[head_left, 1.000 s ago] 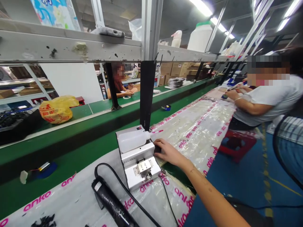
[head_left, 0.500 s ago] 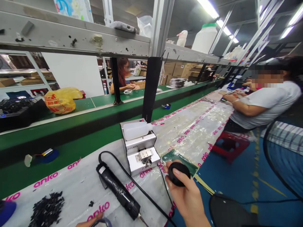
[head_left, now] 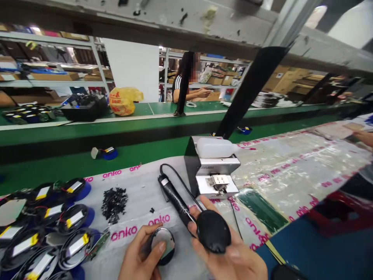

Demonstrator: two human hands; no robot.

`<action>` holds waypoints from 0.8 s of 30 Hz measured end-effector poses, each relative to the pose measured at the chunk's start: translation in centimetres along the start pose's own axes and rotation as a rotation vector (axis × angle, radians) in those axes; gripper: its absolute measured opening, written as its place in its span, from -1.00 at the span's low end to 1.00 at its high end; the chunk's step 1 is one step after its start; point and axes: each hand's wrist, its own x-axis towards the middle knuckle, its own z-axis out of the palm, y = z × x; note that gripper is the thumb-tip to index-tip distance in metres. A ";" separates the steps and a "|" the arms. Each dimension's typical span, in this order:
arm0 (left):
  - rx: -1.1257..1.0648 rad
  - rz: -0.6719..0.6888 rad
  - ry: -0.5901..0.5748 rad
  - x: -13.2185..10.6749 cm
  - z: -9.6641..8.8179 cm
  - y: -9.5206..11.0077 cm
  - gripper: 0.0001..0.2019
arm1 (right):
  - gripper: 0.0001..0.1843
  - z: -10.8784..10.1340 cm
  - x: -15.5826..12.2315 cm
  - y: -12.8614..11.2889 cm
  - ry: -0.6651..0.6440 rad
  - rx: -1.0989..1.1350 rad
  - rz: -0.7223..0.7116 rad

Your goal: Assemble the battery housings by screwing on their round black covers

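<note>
My left hand point(head_left: 141, 254) grips a round black-rimmed part point(head_left: 167, 243) with a greyish, shiny face, the thumb lying across it. Close beside it, my right hand point(head_left: 241, 258) holds a round black disc-shaped part point(head_left: 214, 231) by its edge, its flat side towards me. The two parts are apart. Just beyond my hands lies a black electric screwdriver point(head_left: 176, 198) with its cable. A heap of small black pieces point(head_left: 114, 204) sits left of it. Several round housings with silver batteries point(head_left: 77, 247) and wires crowd the left side.
A metal-and-white machine point(head_left: 218, 181) carries a white plastic bottle point(head_left: 215, 147) lying on its side. Behind runs a green conveyor point(head_left: 154, 146) with a blue round part point(head_left: 110, 153). A slanting black post point(head_left: 250, 89) and overhead beam frame the bench. A co-worker point(head_left: 189, 85) sits across.
My view has swung left, bringing the battery-filled housings into sight. My left hand has come up with the grey-faced round part. My right hand has brought the black disc closer to it.
</note>
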 end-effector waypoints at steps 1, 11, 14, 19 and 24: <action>-0.001 0.003 -0.001 0.0 0.0 0.0 -0.44 | -0.28 0.1 0.1 0.4 0.013 -0.032 0.020; 0.060 -0.007 0.004 -0.2 -0.1 0.1 -0.44 | -0.40 -0.4 0.4 3.2 0.076 -0.255 -0.005; 0.072 -0.022 -0.010 -0.2 -0.2 0.1 -0.44 | -0.70 -1.1 0.0 2.7 -0.089 -0.317 -0.079; 0.079 -0.041 -0.053 -0.2 -0.4 0.3 -0.48 | -0.54 -2.1 -0.7 3.1 -0.087 -0.628 -0.188; 0.053 -0.074 -0.047 -0.1 -0.3 0.6 -0.55 | -0.42 -2.7 -1.2 4.0 -0.027 -0.872 -0.264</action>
